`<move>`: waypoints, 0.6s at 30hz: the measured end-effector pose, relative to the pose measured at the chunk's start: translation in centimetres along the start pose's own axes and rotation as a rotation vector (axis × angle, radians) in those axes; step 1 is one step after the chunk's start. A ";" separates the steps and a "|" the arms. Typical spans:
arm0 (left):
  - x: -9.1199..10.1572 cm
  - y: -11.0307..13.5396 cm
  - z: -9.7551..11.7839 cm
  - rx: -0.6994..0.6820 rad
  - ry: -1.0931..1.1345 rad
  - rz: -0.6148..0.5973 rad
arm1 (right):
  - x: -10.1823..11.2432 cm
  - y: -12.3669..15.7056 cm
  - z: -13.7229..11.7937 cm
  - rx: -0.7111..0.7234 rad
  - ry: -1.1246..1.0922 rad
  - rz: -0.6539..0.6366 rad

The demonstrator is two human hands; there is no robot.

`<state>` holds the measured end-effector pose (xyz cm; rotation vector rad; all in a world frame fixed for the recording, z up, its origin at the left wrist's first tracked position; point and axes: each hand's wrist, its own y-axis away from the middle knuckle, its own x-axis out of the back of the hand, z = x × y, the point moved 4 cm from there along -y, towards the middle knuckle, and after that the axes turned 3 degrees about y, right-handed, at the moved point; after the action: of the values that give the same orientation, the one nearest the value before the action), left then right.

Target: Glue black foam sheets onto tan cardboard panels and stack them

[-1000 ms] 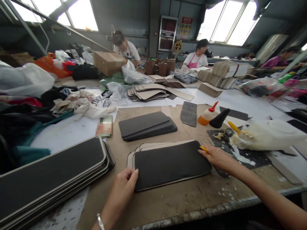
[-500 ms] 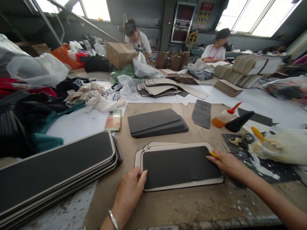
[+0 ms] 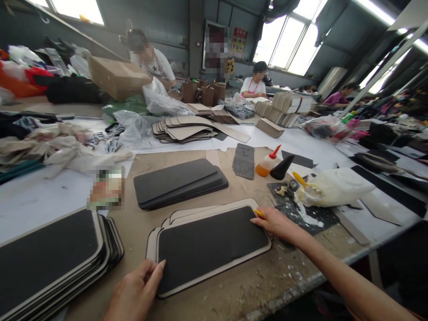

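A black panel (image 3: 210, 243) lies on top of a small fanned stack of tan boards (image 3: 187, 214) on the brown paper in front of me. My left hand (image 3: 137, 290) rests at the panel's near left corner, fingers together and flat against its edge. My right hand (image 3: 276, 223) presses on the panel's right end and has a thin yellow tool (image 3: 258, 213) tucked in its fingers.
A stack of black panels (image 3: 179, 182) lies behind, a bigger stack of bordered boards (image 3: 50, 261) at left. An orange glue bottle (image 3: 266, 164), a black cone (image 3: 281, 167), a glue-smeared pad (image 3: 301, 209) and a white bag (image 3: 334, 187) sit at right. Several people work across the table.
The view has swung to the right and tilted. Both hands stay at the ends of the black panel, which sits squarer inside the tan border than a second ago.
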<state>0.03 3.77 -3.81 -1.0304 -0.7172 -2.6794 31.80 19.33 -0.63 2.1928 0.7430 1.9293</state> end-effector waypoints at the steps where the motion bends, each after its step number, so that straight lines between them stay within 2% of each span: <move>1: 0.1 0.0 0.1 0.007 0.006 0.010 | 0.1 0.1 -0.1 -0.004 -0.006 -0.013; 10: 0.2 -0.1 0.6 0.014 -0.030 0.005 | 0.0 0.0 0.1 -0.030 0.015 -0.010; 14: 0.5 0.1 0.8 -0.014 -0.029 0.100 | -0.2 -0.1 0.5 -0.037 0.051 0.020; 18: 1.1 0.9 1.1 -0.043 0.100 0.183 | -0.6 0.1 1.3 -0.045 0.106 0.093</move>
<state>0.15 3.55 -2.10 -0.9164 -0.5217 -2.5775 33.08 19.27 -1.36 2.1493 0.6153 2.0998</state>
